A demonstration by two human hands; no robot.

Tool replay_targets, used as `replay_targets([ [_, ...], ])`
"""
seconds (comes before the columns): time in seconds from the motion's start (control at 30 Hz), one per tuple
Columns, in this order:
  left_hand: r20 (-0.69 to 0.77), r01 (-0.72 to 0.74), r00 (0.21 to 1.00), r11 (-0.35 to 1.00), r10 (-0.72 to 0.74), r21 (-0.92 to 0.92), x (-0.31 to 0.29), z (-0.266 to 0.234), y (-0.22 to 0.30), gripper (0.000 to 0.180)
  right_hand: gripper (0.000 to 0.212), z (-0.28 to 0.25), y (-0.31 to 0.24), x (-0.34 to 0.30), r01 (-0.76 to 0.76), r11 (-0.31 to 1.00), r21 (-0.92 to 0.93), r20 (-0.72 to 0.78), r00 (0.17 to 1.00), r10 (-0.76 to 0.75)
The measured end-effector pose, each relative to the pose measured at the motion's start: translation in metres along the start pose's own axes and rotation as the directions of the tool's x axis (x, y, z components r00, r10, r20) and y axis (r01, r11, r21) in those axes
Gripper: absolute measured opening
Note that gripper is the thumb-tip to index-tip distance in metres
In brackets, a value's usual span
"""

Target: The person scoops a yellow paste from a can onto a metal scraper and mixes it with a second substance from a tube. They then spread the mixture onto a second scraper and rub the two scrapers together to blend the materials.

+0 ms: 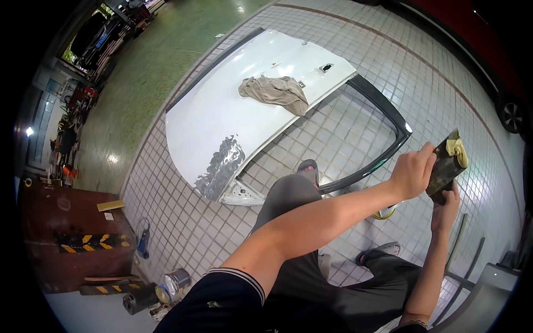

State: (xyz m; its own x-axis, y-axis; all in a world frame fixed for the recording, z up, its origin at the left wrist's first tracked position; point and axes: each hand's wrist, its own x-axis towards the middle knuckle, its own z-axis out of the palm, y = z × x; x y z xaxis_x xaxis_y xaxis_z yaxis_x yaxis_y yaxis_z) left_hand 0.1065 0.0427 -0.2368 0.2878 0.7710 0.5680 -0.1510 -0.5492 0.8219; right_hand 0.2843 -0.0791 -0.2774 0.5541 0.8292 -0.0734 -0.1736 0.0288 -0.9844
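Left hand point(413, 173) curls tightly onto the board point(442, 172) at nine o'clock; right hand point(446, 211) grips its six-o'clock end (yellow paste point(456, 151) at one). Apparently paste-working; the next move calls for steady support. Door point(222, 111): toward ten.

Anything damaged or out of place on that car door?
Yes. The white car door has a ragged grey patch near its lower corner in view, unlike the glossy white around it; the cause isn't clear. A crumpled beige cloth lies on the door.

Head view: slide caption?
Left hand and right hand at a dark plate bearing a yellowish lump, near a white car door topped with cloth.
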Motion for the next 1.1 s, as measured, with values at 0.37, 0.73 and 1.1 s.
replay_targets([
  [0.37, -0.346, 0.225, 0.909, 0.972, -0.232, -0.059, 0.013, 0.019, -0.046, 0.031, 0.06, 0.036, -0.055, -0.013, 0.16, 0.977, 0.143, -0.089, 0.985, -0.149],
  [0.73, -0.095, 0.585, 0.755, 0.732, -0.649, -0.35, 0.021, 0.014, -0.051, 0.026, 0.069, 0.087, -0.173, -0.045, 0.255, 0.966, -0.026, -0.055, 0.965, -0.256],
  [1.1, 0.025, 0.708, 0.703, 0.697, -0.711, -0.114, -0.007, 0.048, -0.031, 0.028, 0.065, 0.119, -0.169, -0.112, 0.191, 0.982, 0.017, 0.213, 0.958, -0.19],
])
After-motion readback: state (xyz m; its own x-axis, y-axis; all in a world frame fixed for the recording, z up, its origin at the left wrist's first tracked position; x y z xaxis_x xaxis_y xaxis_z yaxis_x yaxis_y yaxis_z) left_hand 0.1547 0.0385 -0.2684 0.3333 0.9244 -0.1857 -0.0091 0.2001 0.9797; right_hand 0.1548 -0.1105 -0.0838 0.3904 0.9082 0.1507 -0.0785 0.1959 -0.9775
